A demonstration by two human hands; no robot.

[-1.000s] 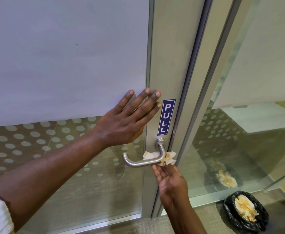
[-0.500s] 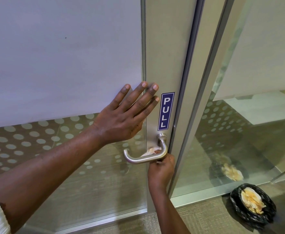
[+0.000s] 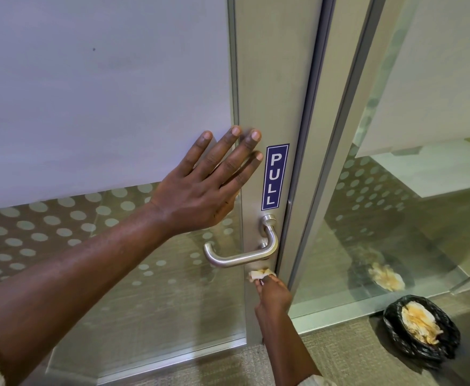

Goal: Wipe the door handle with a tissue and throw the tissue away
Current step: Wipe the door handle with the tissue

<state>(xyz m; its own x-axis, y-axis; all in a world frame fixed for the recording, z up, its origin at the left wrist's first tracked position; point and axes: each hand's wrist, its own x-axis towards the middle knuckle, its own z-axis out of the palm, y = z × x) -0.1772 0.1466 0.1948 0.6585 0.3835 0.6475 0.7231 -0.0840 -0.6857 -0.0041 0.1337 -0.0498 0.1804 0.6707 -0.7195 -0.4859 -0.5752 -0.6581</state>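
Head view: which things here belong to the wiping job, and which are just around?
Job: door handle; tissue pinched in right hand; left hand flat on door; bin with used tissues.
Around: PULL sign; carpet.

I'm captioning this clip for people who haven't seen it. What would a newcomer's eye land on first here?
First, the left hand spread flat against the door, fingers reaching toward the blue PULL sign. Just below the sign is the metal door handle, and under it the right hand pinches a crumpled tissue. At lower right, on the floor, sits a black-lined bin already holding used tissues.
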